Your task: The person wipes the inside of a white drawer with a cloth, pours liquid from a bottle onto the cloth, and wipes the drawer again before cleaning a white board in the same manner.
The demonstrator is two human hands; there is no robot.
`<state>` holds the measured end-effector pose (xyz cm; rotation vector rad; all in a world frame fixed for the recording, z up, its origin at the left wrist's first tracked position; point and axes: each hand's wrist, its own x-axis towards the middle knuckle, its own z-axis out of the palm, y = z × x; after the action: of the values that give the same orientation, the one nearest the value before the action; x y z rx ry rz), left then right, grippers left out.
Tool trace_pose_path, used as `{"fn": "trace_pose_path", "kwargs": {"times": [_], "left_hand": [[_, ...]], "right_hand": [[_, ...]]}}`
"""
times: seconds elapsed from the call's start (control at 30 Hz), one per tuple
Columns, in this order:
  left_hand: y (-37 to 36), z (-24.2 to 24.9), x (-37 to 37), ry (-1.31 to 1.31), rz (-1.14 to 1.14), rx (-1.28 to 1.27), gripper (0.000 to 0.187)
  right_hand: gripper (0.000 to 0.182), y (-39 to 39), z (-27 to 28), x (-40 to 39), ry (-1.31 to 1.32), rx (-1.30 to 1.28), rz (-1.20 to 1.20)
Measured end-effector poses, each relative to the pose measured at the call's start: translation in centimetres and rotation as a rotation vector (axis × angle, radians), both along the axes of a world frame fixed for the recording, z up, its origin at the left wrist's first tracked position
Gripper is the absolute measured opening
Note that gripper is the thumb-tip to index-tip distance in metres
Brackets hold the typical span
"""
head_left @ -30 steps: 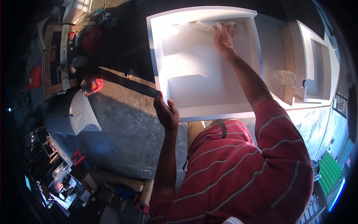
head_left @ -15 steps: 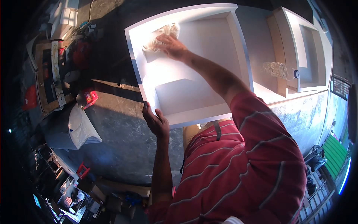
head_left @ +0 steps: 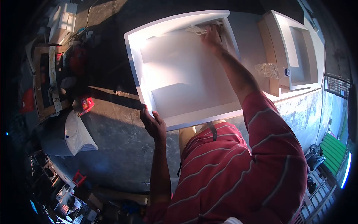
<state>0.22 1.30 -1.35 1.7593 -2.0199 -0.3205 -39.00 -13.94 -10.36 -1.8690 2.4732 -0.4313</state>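
In the head view a white drawer (head_left: 179, 78), shallow and open-topped, lies in front of my body. My right hand (head_left: 212, 38) is inside its far right corner, closed over a crumpled cream-coloured cloth (head_left: 197, 30) that touches the drawer. Part of the cloth is hidden beneath the fingers. At the near left corner, my left hand (head_left: 153, 124) grips the drawer's rim, with the thumb and fingers on either side of the edge. Bright light falls across the drawer's left wall and floor.
To the right, a second white drawer (head_left: 294, 52) stands by a pale cloth bundle (head_left: 267, 70) and a small dark-rimmed roll (head_left: 286, 72). On the left are a wooden frame (head_left: 47, 80), a red packet (head_left: 87, 105) and a white sheet-like piece (head_left: 80, 134) on the concrete floor (head_left: 119, 149).
My right hand has slid the cloth from the drawer's far left area across to its far right corner. My left hand keeps hold of the near left corner.
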Motion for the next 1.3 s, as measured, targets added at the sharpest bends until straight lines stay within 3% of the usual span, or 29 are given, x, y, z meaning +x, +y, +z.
{"fn": "trace_pose_path", "kwargs": {"times": [0.03, 0.07, 0.2, 0.27, 0.33, 0.53, 0.63, 0.67, 0.73, 0.83, 0.97, 1.03, 1.07, 1.13, 1.27, 1.3], "left_hand": [[-0.1, 0.0, 0.0, -0.002, -0.001, -0.003, 0.034], [-0.1, 0.0, 0.0, -0.007, -0.005, -0.01, 0.034], [0.0, 0.3, -0.1, 0.002, 0.003, 0.012, 0.034], [0.0, 0.2, -0.2, 0.005, 0.006, 0.004, 0.034], [-0.1, 0.1, -0.1, 0.002, 0.006, -0.006, 0.034], [-0.1, 0.3, -0.3, 0.007, 0.006, 0.008, 0.034], [-0.2, 0.2, 0.1, -0.026, -0.025, 0.016, 0.035], [-0.2, 0.1, 0.2, -0.022, -0.019, 0.01, 0.036], [-0.2, 0.0, 0.0, -0.011, -0.012, 0.003, 0.038], [0.1, 0.1, 0.1, -0.027, -0.014, -0.002, 0.037], [-0.3, 0.0, 0.1, -0.045, -0.029, -0.009, 0.037], [0.0, 0.3, 0.2, -0.056, -0.058, -0.001, 0.037], [0.0, 0.3, 0.1, -0.036, -0.036, 0.011, 0.037], [-0.4, 0.1, -0.4, -0.01, -0.007, 0.015, 0.036], [-0.3, 0.0, 0.1, -0.029, -0.053, -0.021, 0.036], [-0.2, 0.0, 0.1, -0.024, -0.043, -0.011, 0.036]], "right_hand": [[0.031, 0.3, -0.1, 1.5, -0.263, -0.16, -0.109], [0.031, 1.2, -0.4, 2.7, -0.264, -0.162, -0.111], [0.037, 4.9, -1.8, 6.6, -0.174, -0.459, 0.548], [0.033, 3.9, -1.5, 3.7, -0.21, -0.41, 0.497], [0.029, 1.6, -1.9, 0.2, -0.146, -0.367, 0.07], [0.029, -0.9, -2.0, -0.5, -0.362, -0.234, -0.348], [0.031, -0.1, 0.4, 0.9, -0.505, -0.222, -0.415], [0.031, 0.3, 0.3, 0.3, -0.502, -0.226, -0.423], [0.034, 1.7, -1.0, -1.7, -0.273, -0.285, 0.092], [0.035, 1.8, -3.0, -3.2, -0.168, -0.395, -0.076], [0.036, -0.8, -5.2, -0.3, 0.019, -0.335, -0.256], [0.035, -1.9, -6.3, 1.4, -0.425, -0.391, -0.223], [0.035, -2.5, -5.8, 2.3, -0.418, -0.397, -0.23], [0.036, -3.2, -4.6, 4.2, -0.226, -0.353, 0.207], [0.038, -2.3, -2.0, 3.5, -0.337, -0.122, 0.135], [0.039, -1.1, -3.8, 2.6, -0.148, -0.225, 0.025]]}}
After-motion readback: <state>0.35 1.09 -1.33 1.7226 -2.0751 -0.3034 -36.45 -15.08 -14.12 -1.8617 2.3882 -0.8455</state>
